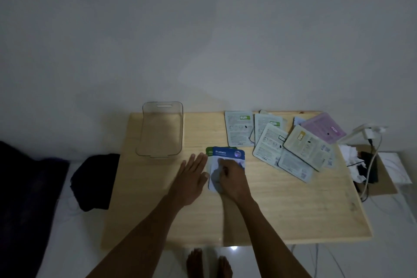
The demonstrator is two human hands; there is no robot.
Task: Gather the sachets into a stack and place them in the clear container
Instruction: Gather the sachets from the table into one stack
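A blue "Blueberry" sachet (228, 153) lies face up at the table's middle, on top of a green sachet (209, 152) whose left edge peeks out. My right hand (232, 178) rests on the blue sachet with curled fingers pinching it. My left hand (194, 176) lies flat and open just left of the pair, its fingertips touching their left edge. Several more sachets (282, 142) lie face down in a loose overlapping spread at the back right, one of them purple (322, 130). The clear container (144, 142) stands empty at the back left.
The wooden table (282, 210) stands against a white wall. A white charger and cables (370, 137) with crumpled paper sit off the right edge. Dark cloth (94, 183) lies left of the table. My bare feet (207, 264) show below the front edge.
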